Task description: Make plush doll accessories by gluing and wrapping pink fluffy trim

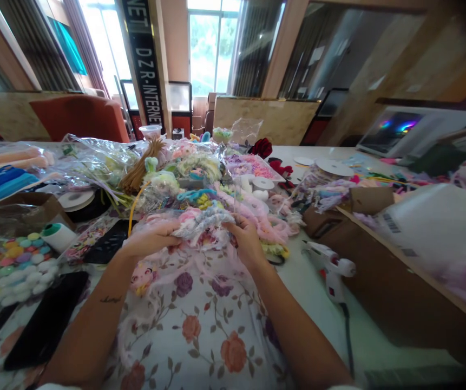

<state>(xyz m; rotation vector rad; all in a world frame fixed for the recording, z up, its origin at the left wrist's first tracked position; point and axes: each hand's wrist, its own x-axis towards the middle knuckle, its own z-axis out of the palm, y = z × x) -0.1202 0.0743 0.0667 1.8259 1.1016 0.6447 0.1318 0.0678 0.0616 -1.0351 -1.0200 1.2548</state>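
Nearest you, the floral cloth (200, 303) lies under your forearms, with a black phone-like slab (46, 319) and bagged pompoms (25, 257) to your left, and a corded hot glue gun (332, 265) beside a cardboard box (395, 271) to your right. Ahead, your left hand (157, 238) and right hand (244, 235) grasp a pale fluffy yarn bundle (208, 222) between them. Tangled pastel yarn (257, 219) crowds just behind it; farther on sit a dark red rose (261, 147) and a white tub (150, 131).
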